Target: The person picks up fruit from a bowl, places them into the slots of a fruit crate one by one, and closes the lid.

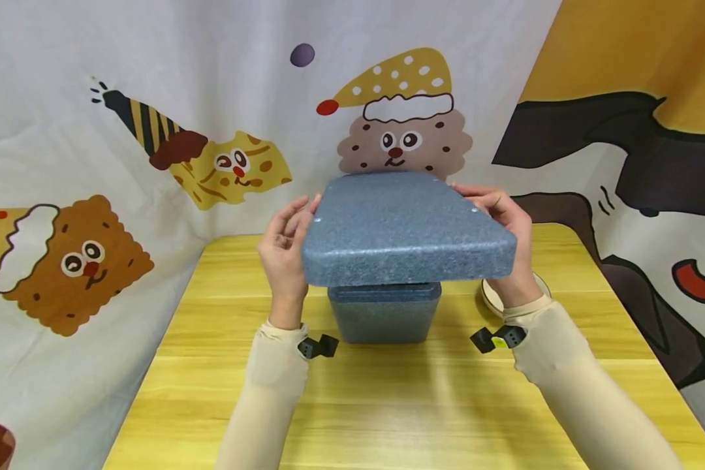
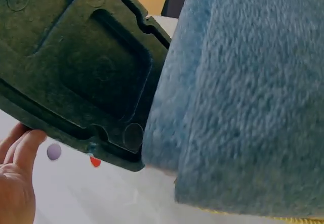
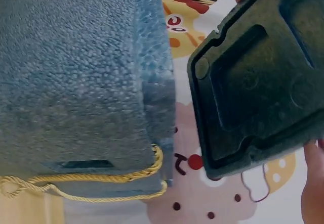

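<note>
A blue-grey foam box lid (image 1: 405,225) is held up over a foam box (image 1: 384,320) of the same colour, with its near edge overlapping the box's top in the head view. My left hand (image 1: 284,251) grips the lid's left edge, and my right hand (image 1: 512,238) grips the right edge. Both wrist views show the lid's dark, recessed underside (image 3: 248,87) tilted away from the box wall (image 3: 76,82). Along that wall runs a yellow twisted rope (image 3: 96,177). The lid hides the box's opening in the head view.
A pale round dish (image 1: 491,301) stands right of the box, partly hidden by my right wrist. Everything rests on a yellow wood-grain table (image 1: 399,405). Close behind hangs a white cloth (image 1: 241,52) printed with cartoon food.
</note>
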Available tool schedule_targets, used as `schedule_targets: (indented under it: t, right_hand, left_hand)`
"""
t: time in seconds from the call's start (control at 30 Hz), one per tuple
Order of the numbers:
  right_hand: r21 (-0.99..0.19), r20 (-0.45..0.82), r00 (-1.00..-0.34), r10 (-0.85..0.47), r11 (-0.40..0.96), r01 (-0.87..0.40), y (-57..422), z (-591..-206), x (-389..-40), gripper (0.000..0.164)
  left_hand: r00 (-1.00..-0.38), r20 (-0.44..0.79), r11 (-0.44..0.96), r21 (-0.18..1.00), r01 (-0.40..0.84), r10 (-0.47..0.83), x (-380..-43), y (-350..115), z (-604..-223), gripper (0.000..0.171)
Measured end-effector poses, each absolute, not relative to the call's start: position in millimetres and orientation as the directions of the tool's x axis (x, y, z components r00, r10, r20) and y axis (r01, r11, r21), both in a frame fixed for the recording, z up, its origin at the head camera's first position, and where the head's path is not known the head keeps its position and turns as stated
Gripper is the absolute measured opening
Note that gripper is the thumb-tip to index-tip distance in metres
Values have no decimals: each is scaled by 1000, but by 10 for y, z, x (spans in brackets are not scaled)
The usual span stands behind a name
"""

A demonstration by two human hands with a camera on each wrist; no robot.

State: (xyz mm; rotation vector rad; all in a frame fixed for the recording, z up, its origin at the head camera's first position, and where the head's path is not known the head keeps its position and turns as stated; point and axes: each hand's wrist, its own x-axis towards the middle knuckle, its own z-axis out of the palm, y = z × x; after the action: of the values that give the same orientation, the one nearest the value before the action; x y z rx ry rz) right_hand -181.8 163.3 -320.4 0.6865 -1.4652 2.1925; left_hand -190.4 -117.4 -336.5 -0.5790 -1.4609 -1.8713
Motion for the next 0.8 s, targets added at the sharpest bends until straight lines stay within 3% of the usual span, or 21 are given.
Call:
schedule_targets:
  t: [0.1,0.27,0.47,0.8]
  right_hand:
    - [-775,572,-820,30,-307,-552,1665,-3243,-1824,17]
    - [-806,494,-869,14,-368,-464,1668,-3280,-1836,20]
    - [-800,445,-895,39,-431,-417,1647,-3334,-1833,28]
    - [-879,386,-922,-23,-314,-360,1540,-3507,-1959,43]
  left_hand:
    - [-715,673,-157,699,698,-189,-1888,-1223,-3354,47]
    - [-775,629,-118,767,631,-53,-1855,-1283,-3327,72]
    - [-815,556,-200,828,524,162,-1845,-1293,-3415,57]
    - [-918,346,32,933,358,193,-2066,-1222,-3461,52]
